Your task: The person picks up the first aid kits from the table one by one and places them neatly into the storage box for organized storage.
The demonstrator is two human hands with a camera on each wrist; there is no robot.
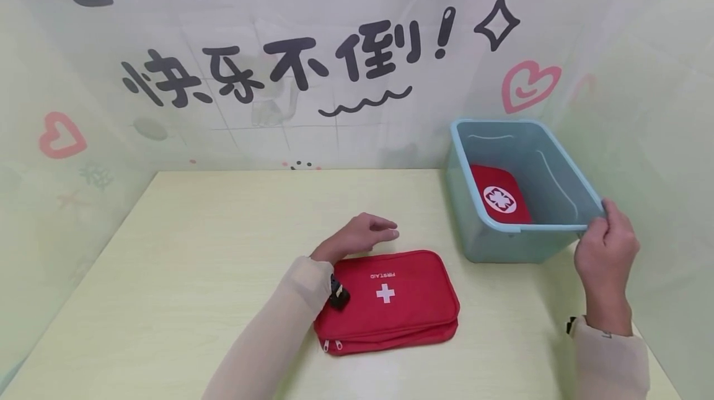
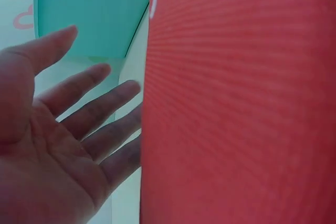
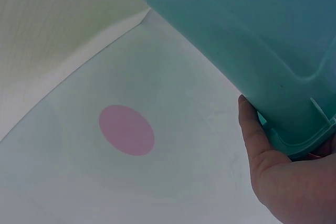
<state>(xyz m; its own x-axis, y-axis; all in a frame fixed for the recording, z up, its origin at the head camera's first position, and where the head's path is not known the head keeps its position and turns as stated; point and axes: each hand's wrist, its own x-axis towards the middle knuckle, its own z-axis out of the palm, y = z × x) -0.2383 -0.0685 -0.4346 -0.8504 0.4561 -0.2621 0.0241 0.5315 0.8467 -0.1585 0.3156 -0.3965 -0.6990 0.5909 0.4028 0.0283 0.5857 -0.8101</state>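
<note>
My right hand [image 1: 607, 248] grips the near right corner of a light blue plastic bin [image 1: 496, 242], its thumb against the outer wall in the right wrist view. Inside the bin lies a red pouch [image 1: 496, 192] with a white round emblem. A red first aid bag [image 1: 401, 307] with a white cross and two zipper pulls lies flat on the table, its lettering upside down. Over the bag's far left edge reaches my left hand [image 1: 359, 234], fingers loosely extended and holding nothing. In the left wrist view that hand [image 2: 68, 124] is beside the red fabric [image 2: 236, 103].
The pale wood-grain table [image 1: 212, 263] runs back to a white curtain [image 1: 357, 139] printed with dark lettering and hearts. More pale curtain [image 1: 664, 158] hangs close to the bin's right side. A dark wrist strap [image 1: 338, 293] sits above the bag.
</note>
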